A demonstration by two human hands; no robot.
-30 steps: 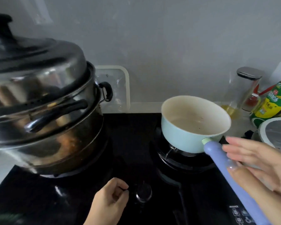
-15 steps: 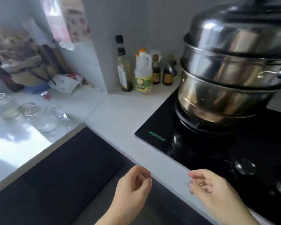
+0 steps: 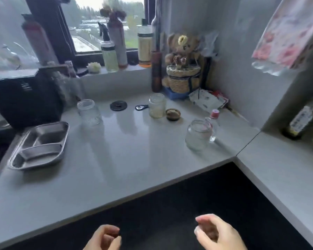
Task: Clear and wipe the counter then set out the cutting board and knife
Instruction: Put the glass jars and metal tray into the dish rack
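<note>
The grey counter (image 3: 116,165) runs under a window and turns a corner at the right. On it stand three glass jars: one at the left back (image 3: 88,111), one in the middle back (image 3: 156,107), one at the right (image 3: 198,134). A steel divided tray (image 3: 39,146) lies at the left. A black lid (image 3: 118,105), a bottle opener (image 3: 141,107) and a brown lid (image 3: 173,114) lie between the jars. My left hand (image 3: 104,238) and my right hand (image 3: 217,232) hang below the counter's front edge, fingers loosely curled, holding nothing. No cutting board or knife is in view.
A black appliance (image 3: 23,98) stands at the left back. Bottles and a spray bottle (image 3: 108,55) line the window sill. A teddy bear in a woven basket (image 3: 183,69) and some packets (image 3: 209,100) fill the corner. A small pink-capped bottle (image 3: 214,120) stands behind the right jar.
My view has swung left from the stove and its steamer pot to the counter under the window. Both hands have come back from the stove and hang low, empty.
</note>
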